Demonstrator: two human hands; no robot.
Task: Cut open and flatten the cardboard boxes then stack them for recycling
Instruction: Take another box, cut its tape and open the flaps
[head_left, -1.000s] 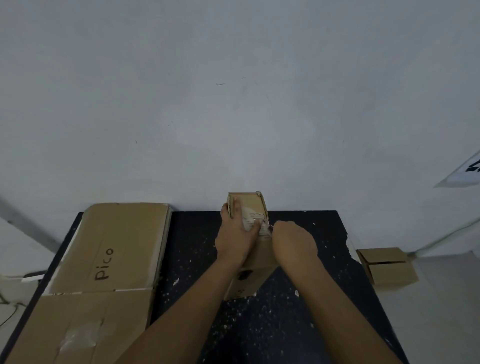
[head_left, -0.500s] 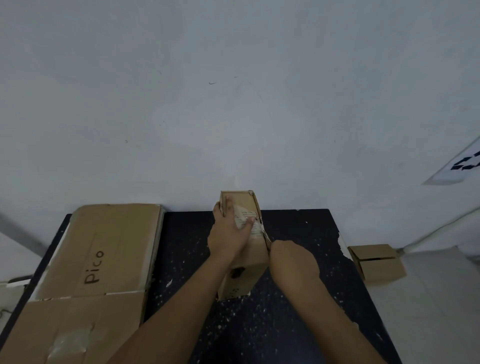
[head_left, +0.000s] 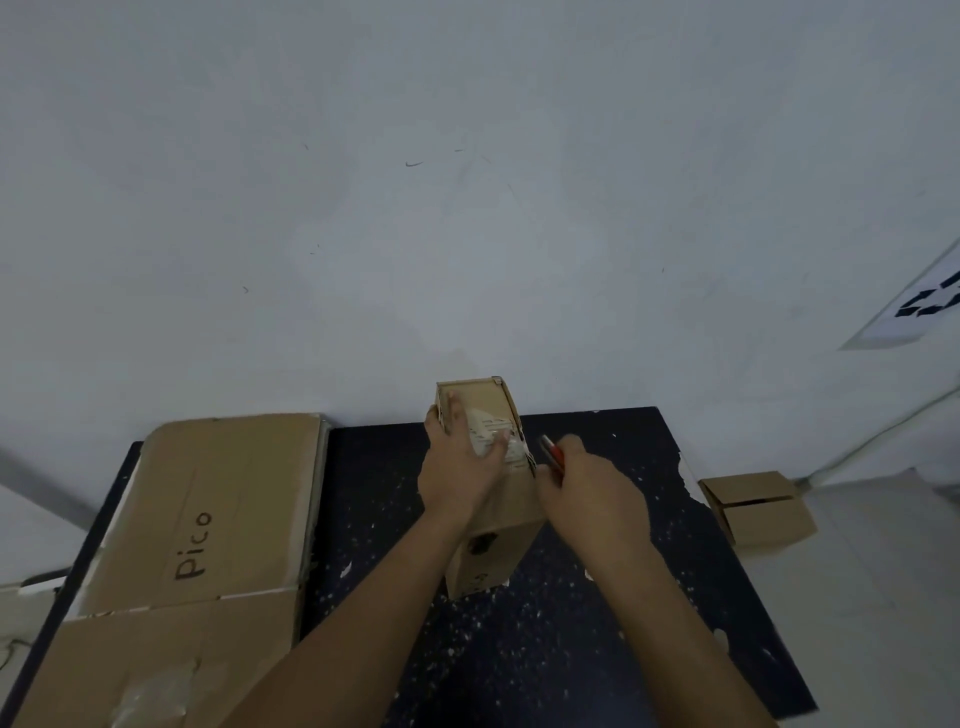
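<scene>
A narrow corrugated cardboard box (head_left: 491, 493), brown and rectangular, stands on end on the dark speckled table (head_left: 597, 597), near the table's far edge and roughly midway across it. Its top face carries a torn white paper label (head_left: 488, 434) with small print too fine to read; a dark mark shows on the side facing the camera. The left hand (head_left: 457, 467) lies over the box top, fingers spread across the label and thumb wrapped round the box's left edge, gripping it. The right hand (head_left: 587, 483) sits just beside the box's right edge, fingers curled round a red-handled cutter (head_left: 551, 453) whose tip points toward the box's upper right corner; whether the blade touches the cardboard cannot be told. Left of the box, on the same table, lies a stack of flattened cardboard (head_left: 208, 530), matte brown with pale torn edges and a patch of clear tape, hand-lettered "Pico". Right of the table, on the pale floor, sits a small cardboard box (head_left: 758, 512), its top flaps closed.
</scene>
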